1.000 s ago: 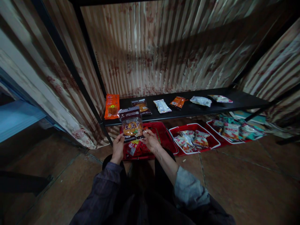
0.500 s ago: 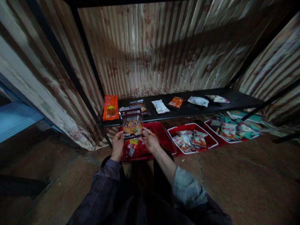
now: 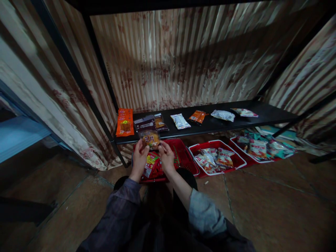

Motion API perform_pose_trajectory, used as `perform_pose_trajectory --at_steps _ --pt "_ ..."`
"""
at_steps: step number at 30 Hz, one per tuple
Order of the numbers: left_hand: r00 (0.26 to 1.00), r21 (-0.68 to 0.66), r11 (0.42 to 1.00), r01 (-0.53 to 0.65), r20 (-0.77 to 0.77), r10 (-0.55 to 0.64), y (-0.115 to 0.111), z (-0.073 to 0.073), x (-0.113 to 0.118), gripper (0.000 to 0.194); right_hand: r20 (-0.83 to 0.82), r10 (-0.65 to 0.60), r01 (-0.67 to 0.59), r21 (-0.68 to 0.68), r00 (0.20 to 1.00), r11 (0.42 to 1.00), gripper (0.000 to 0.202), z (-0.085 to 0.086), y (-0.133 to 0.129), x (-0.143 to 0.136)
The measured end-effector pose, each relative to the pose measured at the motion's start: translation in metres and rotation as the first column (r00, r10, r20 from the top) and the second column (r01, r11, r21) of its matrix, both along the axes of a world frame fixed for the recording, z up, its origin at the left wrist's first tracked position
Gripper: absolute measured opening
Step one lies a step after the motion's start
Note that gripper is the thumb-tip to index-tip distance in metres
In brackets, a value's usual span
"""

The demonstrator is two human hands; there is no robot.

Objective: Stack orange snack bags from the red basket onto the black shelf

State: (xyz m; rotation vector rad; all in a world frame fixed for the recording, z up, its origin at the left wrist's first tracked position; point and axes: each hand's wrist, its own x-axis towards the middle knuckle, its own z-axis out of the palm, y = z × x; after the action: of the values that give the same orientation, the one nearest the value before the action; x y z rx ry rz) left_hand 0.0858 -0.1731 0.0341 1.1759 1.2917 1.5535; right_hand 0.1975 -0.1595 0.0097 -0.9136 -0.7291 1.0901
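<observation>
Between my two hands is a brown snack packet with a checkered top edge [image 3: 149, 134], tilted over the shelf's front edge. My left hand [image 3: 140, 159] grips its lower left side, and my right hand [image 3: 167, 155] pinches its lower right corner. Just behind it on the shelf lies a similar brown packet [image 3: 160, 122], partly covered. An orange snack packet [image 3: 125, 122] stands at the shelf's left end. Below my hands, a red basket [image 3: 187, 159] holds red and yellow packets [image 3: 151, 161].
Along the black shelf [image 3: 168, 134] lie a white packet [image 3: 180, 121], an orange-brown packet [image 3: 198, 117], a silvery packet [image 3: 223, 115] and a red-and-white packet [image 3: 244, 112]. Two more red baskets with white rims [image 3: 237, 167] [image 3: 262, 161] hold packets on the tiled floor. A black post [image 3: 101, 70] rises at left.
Both hands have come closer together on the brown packet. Its top now leans back toward the shelf, and its lower part is more covered by my fingers.
</observation>
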Motion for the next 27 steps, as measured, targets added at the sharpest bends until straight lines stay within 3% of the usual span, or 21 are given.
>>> perform_pose_trajectory --at_steps 3,6,10,13,15,17,19,21,23,25,27 --pt "0.951 0.031 0.990 0.135 0.275 -0.138 -0.001 0.010 0.010 0.067 0.359 -0.073 -0.005 0.212 0.930 0.977 0.029 0.006 -0.013 -0.009" --pt "0.914 -0.024 0.995 0.095 0.398 -0.077 -0.001 0.007 0.010 0.063 0.680 -0.178 -0.092 0.342 0.711 0.935 0.037 0.003 -0.027 -0.014" --pt "0.900 -0.097 0.995 -0.023 0.432 0.063 0.000 -0.006 -0.001 0.044 0.836 -0.273 -0.198 0.404 0.477 0.893 0.051 -0.012 -0.046 -0.018" --pt "0.845 -0.121 0.993 -0.014 0.529 0.076 0.001 -0.012 -0.012 0.039 0.874 -0.244 -0.321 0.395 0.420 0.861 0.054 -0.017 -0.058 -0.016" --pt "0.799 -0.152 0.987 0.047 0.599 0.054 0.000 -0.011 -0.020 0.038 0.874 -0.177 -0.414 0.382 0.453 0.826 0.052 -0.012 -0.059 -0.010" --pt "0.776 -0.185 0.975 0.125 0.631 0.020 -0.003 -0.010 -0.027 0.037 0.823 -0.124 -0.388 0.388 0.555 0.836 0.043 -0.001 -0.051 -0.002" --pt "0.766 -0.211 0.954 0.211 0.643 -0.027 -0.007 -0.008 -0.032 0.036 0.702 -0.126 -0.185 0.350 0.701 0.918 0.033 0.013 -0.032 0.008" --pt "0.757 -0.225 0.933 0.280 0.650 -0.070 -0.012 -0.009 -0.034 0.036 0.545 -0.079 -0.032 0.192 0.835 0.981 0.032 0.027 -0.007 0.017" --pt "0.760 -0.240 0.918 0.315 0.643 -0.093 -0.016 -0.010 -0.033 0.035 0.353 0.098 -0.106 0.004 0.930 0.994 0.034 0.038 0.016 0.024" --pt "0.771 -0.253 0.906 0.339 0.627 -0.113 -0.019 -0.013 -0.031 0.033 0.162 0.290 -0.274 -0.116 0.943 0.955 0.032 0.045 0.031 0.029" --pt "0.770 -0.267 0.884 0.383 0.621 -0.146 -0.022 -0.015 -0.029 0.032 -0.001 0.383 -0.378 -0.161 0.924 0.912 0.030 0.047 0.039 0.031"
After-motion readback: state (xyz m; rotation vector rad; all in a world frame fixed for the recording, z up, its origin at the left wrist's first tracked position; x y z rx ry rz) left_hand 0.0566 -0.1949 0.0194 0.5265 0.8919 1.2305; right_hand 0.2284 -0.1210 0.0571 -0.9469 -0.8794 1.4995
